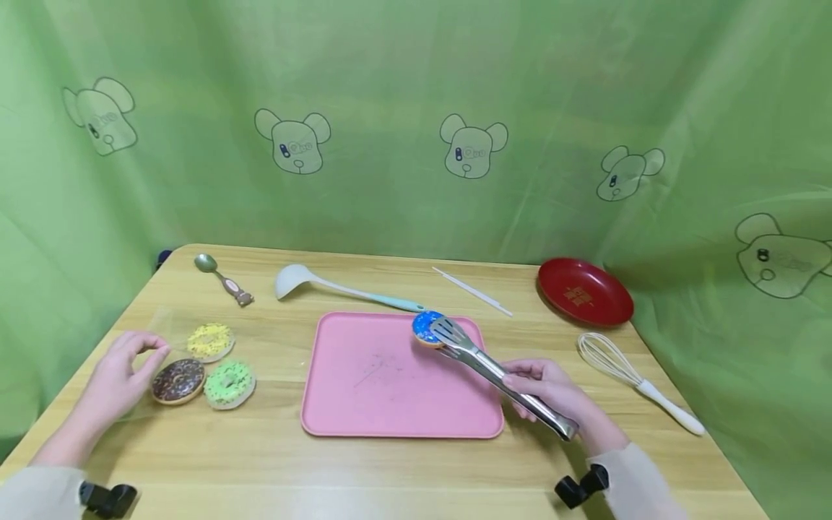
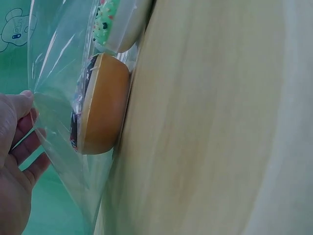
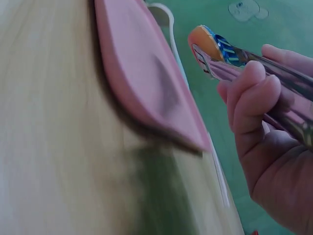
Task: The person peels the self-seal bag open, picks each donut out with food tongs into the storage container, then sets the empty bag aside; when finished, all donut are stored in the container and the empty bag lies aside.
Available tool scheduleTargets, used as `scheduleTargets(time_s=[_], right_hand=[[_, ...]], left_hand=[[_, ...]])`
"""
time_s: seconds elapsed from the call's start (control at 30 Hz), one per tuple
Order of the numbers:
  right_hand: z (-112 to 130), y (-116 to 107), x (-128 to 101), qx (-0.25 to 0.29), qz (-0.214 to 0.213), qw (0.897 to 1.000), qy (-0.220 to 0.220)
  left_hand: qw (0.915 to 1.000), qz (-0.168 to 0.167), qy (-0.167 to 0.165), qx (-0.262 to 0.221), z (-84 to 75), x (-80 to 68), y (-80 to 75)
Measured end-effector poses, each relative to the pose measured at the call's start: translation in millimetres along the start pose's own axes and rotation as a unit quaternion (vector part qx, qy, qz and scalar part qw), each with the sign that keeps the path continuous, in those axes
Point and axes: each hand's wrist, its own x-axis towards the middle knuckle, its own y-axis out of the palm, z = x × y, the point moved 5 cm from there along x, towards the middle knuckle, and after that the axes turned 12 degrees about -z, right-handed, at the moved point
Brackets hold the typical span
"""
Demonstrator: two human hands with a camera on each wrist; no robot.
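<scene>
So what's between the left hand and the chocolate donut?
The left wrist view shows clear plastic film between the left hand, which pinches its edge, and the chocolate donut.

The right hand (image 1: 542, 390) grips silver metal tongs (image 1: 477, 361), whose slotted ends clasp a blue-iced doughnut (image 1: 425, 327) with a tan base, raised clear of the pink rectangular tray (image 1: 390, 393) that lies flat on the table. The left hand (image 1: 123, 368) pinches the edge of a clear plastic bag (image 2: 54, 78); just beside it, three sprinkled doughnuts, chocolate-brown (image 1: 178, 381), green (image 1: 230, 384) and yellow (image 1: 211, 341), lie clustered, iced sides up.
</scene>
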Motion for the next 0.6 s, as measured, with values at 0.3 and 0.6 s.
scheduleTargets(time_s=[0.3, 0.6], right_hand=[[-10, -18, -7, -0.093, -0.022, 0.995, 0.027], [-1, -24, -10, -0.155, -0.053, 0.986, 0.027]], left_hand=[[0.9999, -0.010, 0.005, -0.002, -1.1, -0.8, -0.4], [0.9998, -0.016, 0.007, 0.000, -1.9, 0.3, -1.0]])
